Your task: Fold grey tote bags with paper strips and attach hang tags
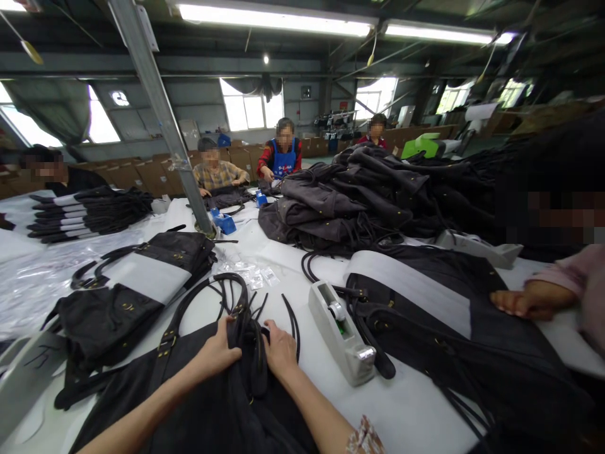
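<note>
Bag of dark cloth, lying on the white-covered desk directly before the wearer, its gathered top turned away from the viewer. The left hand touches this top from the left, half curled, with the thumb spread from the forefinger; the right hand touches it from the right, its fingers bent. Whether either hand is closed firmly on the cloth cannot be told, the undersides being hidden. A handle arches up from the bag beyond the left hand. Right of the right hand, and apart from it, stands a grey tape dispenser. A second bag, wrapped in a white band, lies to the left. At right, a white sheet crosses further dark cloth, on which a co-worker's hand rests. Beyond rises a heap of dark bags.
</note>
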The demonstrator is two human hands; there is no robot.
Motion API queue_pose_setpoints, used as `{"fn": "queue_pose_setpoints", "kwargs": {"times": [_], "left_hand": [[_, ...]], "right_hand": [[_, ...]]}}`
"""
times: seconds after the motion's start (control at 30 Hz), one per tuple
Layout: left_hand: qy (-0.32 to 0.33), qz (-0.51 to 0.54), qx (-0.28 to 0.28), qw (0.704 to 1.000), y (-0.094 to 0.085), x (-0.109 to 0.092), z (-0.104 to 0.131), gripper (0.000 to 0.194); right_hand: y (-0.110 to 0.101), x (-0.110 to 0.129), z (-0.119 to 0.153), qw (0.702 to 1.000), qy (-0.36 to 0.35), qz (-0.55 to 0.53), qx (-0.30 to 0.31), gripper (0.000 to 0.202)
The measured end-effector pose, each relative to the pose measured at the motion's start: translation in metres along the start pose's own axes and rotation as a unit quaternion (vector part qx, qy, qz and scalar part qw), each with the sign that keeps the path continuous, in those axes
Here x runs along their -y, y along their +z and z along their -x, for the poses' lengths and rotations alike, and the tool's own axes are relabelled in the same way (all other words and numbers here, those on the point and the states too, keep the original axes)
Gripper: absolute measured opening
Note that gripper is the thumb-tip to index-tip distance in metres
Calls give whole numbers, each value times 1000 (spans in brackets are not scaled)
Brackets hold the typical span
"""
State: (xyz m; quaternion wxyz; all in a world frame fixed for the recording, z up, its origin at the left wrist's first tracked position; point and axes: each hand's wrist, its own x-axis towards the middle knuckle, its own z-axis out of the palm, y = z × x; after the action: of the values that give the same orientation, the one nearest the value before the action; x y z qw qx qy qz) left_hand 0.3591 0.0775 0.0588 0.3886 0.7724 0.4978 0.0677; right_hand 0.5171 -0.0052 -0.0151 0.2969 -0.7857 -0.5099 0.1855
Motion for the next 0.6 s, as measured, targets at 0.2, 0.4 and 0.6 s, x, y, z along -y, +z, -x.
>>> {"fn": "queue_pose_setpoints", "kwargs": {"times": [0.2, 0.4, 0.6], "left_hand": [[-19, 261, 40, 964, -12, 14, 23, 67], [10, 311, 49, 949, -15, -2, 34, 67], [51, 125, 9, 991, -3, -4, 29, 70]], "right_hand": [[-22, -17, -20, 926, -138, -319, 148, 48], [-19, 2, -34, 930, -165, -304, 122, 55], [19, 20, -35, 978, -58, -199, 11, 31]]}}
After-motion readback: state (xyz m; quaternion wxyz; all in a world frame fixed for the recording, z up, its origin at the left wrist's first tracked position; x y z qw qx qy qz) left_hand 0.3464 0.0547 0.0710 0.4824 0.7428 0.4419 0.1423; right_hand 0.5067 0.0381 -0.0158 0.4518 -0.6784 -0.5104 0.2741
